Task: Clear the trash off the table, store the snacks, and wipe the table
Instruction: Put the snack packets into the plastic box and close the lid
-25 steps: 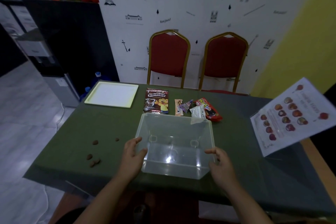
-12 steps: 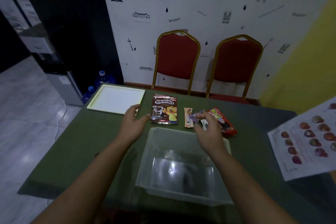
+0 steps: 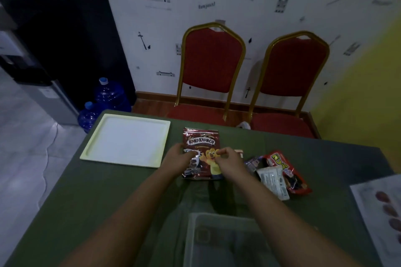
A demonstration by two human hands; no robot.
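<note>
Green cloth covered the surface where the Koko Krunch pouch (image 3: 200, 154) lay right of the white tray (image 3: 127, 139), left grip (image 3: 179, 159) and right grip (image 3: 230, 161) both pinching its middle.

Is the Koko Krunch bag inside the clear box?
No, the Koko Krunch bag lies on the green table, beyond the clear box.

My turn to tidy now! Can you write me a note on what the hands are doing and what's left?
Left hand and right hand both grip the Koko Krunch pouch, which lies on the green table.
Other snack packets lie to its right. The clear bin sits near you; the white tray is far left.
Nothing seems stored yet; the bin's inside is blurred.
Left: snacks, trash, wiping.
</note>
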